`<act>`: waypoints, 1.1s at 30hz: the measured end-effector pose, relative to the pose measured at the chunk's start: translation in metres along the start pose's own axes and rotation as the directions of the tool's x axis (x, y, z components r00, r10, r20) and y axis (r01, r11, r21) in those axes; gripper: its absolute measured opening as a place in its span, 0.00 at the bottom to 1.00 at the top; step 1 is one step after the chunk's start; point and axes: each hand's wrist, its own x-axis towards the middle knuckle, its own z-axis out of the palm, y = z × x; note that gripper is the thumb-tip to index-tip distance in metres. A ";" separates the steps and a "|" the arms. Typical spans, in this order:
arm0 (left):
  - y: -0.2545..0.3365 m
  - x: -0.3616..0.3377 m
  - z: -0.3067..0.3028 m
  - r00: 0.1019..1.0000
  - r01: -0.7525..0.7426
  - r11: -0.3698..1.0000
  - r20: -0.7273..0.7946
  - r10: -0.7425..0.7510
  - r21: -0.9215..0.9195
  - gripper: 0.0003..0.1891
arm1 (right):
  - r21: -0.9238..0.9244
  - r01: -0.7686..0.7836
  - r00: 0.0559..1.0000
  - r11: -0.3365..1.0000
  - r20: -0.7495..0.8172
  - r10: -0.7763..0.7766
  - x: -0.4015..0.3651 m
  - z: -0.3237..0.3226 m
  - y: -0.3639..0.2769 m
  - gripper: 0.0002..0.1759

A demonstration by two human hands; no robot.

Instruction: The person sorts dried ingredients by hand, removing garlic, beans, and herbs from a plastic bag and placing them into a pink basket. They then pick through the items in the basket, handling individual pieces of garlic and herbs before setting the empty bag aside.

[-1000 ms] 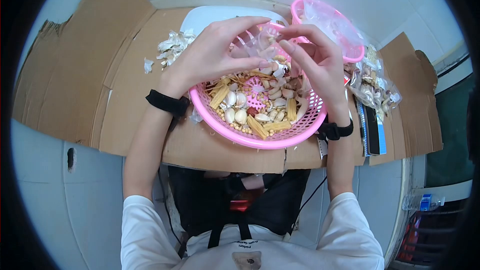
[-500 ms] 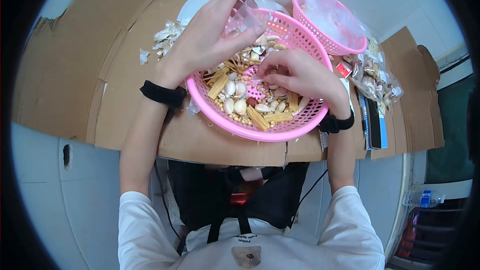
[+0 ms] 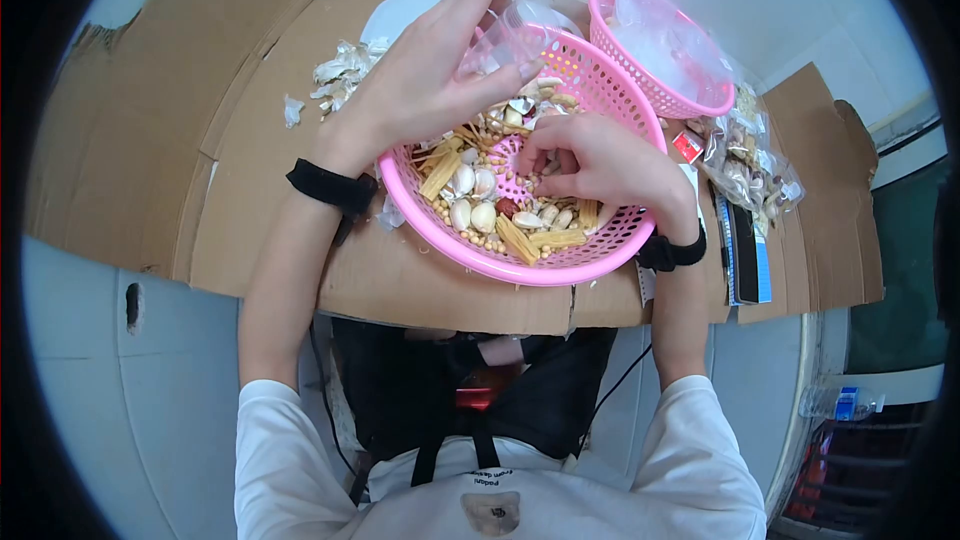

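Observation:
My left hand (image 3: 440, 70) is over the far left of a large pink basket (image 3: 480, 268), closed on a crinkled clear plastic bag (image 3: 510, 38). Inside the basket, my right hand (image 3: 605, 162) has its fingers curled down to the bottom, among small beans (image 3: 498, 162). Whatever its fingertips pinch is hidden. Around the hand lie whole garlic cloves (image 3: 483, 215), yellowish ridged dried sticks (image 3: 518, 240), a dark red round piece (image 3: 508, 207) and pale shelled pieces. Part of the pink perforated bottom shows in the middle.
A smaller pink basket (image 3: 712, 105) with clear plastic stands at the back right. Beside it lie filled clear bags (image 3: 755, 165), a red packet (image 3: 687, 147) and a dark flat object (image 3: 742, 250). Papery peelings (image 3: 345, 68) and a white dish (image 3: 400, 12) are at back left.
My right hand has shifted slightly within the basket, its fingers now more curled. The plastic bag in my left hand has moved a little to the right.

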 end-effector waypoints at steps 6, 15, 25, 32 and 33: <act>-0.006 0.000 0.002 1.000 0.014 1.000 0.002 -0.014 0.027 0.37 | 0.011 -0.014 1.000 1.000 0.014 0.014 0.000 0.004 0.005 0.11; -0.001 0.000 0.000 0.998 0.065 0.998 0.015 -0.066 0.024 0.35 | -0.052 0.072 0.997 0.996 -0.027 -0.074 0.002 0.008 0.012 0.10; -0.003 -0.001 0.001 0.999 0.038 0.999 0.008 -0.038 0.024 0.34 | -0.042 -0.063 0.996 0.997 0.062 0.066 0.001 0.002 0.000 0.10; -0.006 0.001 0.002 1.000 -0.012 1.000 -0.024 0.012 0.020 0.37 | -0.059 0.022 1.000 0.998 -0.008 -0.022 0.000 0.005 0.008 0.09; -0.005 0.000 0.002 1.000 0.012 1.000 0.003 -0.012 0.017 0.36 | -0.053 0.007 1.000 0.999 -0.004 -0.007 0.000 0.004 0.006 0.09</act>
